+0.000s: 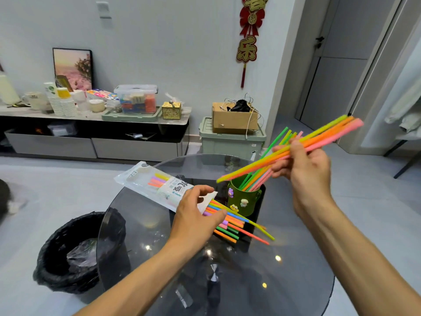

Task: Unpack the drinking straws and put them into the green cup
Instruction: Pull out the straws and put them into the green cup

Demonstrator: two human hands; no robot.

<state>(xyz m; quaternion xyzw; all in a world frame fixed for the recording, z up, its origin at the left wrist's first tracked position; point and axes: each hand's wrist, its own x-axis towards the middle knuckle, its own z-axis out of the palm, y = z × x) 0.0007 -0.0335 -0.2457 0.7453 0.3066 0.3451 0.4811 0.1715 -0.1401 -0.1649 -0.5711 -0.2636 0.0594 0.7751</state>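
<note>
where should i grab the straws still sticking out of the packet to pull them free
Probably pinch the bare ends of the packet straws where they fan out past the torn mouth of the packet, coming from the near right side. They lie almost flat on the glass table, pointing that way, and the left hand holds the packet down.

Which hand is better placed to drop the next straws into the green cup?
Right. The right hand already grips a bunch of straws above the green cup, while the left hand steadies the packet.
</note>
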